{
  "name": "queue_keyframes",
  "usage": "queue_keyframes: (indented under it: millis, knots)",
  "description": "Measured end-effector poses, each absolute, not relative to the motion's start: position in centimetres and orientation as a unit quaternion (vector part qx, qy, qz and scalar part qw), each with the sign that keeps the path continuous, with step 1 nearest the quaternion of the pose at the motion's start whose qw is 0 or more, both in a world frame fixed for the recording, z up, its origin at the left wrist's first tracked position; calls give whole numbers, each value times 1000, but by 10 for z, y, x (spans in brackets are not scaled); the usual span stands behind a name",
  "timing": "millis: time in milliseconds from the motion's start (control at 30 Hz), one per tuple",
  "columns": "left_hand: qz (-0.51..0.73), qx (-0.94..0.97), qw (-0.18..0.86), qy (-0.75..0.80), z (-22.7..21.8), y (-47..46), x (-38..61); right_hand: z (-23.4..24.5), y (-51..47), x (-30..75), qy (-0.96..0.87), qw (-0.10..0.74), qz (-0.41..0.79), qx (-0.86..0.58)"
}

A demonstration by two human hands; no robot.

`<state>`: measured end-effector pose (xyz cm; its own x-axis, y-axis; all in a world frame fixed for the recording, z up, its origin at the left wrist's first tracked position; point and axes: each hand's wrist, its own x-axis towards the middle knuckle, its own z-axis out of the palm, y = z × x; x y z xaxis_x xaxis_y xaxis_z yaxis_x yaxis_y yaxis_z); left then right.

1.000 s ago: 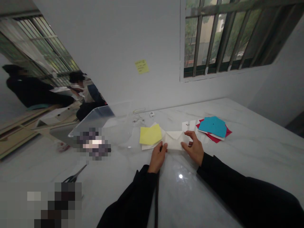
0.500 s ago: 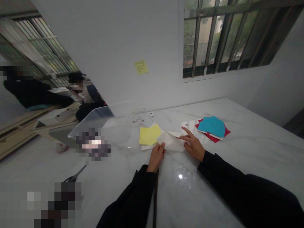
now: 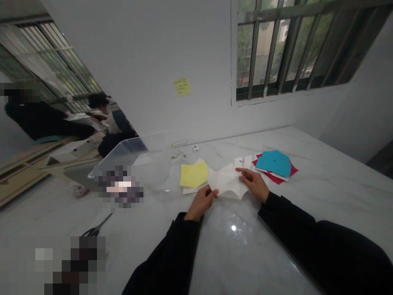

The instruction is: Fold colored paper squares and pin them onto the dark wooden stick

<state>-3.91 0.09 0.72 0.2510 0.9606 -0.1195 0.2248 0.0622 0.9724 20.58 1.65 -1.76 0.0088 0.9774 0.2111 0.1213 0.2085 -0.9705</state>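
Observation:
Between my hands is a sheet of white paper (image 3: 229, 182), creased and spread fairly wide, with pointed edges. My left hand (image 3: 202, 201) pinches its lower left edge between thumb and fingers. At the upper right edge, my right hand (image 3: 254, 184) grips the same sheet, fingers bent over it. Yellow paper (image 3: 193, 174) lies just left of the sheet, on top of some white paper. To the right of my right hand is a pile of cut paper, with a blue piece (image 3: 273, 163) over white and red pieces (image 3: 292, 170).
A clear plastic bin (image 3: 123, 149) stands at the left, near scissors (image 3: 95, 230) on the marble-patterned table (image 3: 233, 254). Small white cards (image 3: 244, 161) and thin wire (image 3: 178, 153) lie toward the wall. A yellow note (image 3: 182, 87) is on the wall. Two people sit at the far left.
The white paper has gone from folded over to opened out. My right hand has shifted slightly right and its extended fingers have closed on the edge; my left hand's grip has turned.

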Motion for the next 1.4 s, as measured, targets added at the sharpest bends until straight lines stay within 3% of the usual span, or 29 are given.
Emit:
queue_keyframes:
  millis: [233,633,900,1100,1200,1400]
  knots:
    - [298,639,512,490,25,-6,-41,-25,21,208,-465,558,530,-438]
    - [253,661,536,459,25,-8,-39,-16,20,210,-448,578,500,-463]
    - [309,638,549,443,24,-6,-40,0,16,222,-552,479,513,-450]
    - [344,605,537,477,24,-5,-38,-2,17,221,-519,492,538,-447]
    - [354,600,529,485,23,-6,-36,0,13,218,-482,484,600,-416]
    - [361,594,513,504,20,-6,-35,2,3,208,-462,383,725,-338]
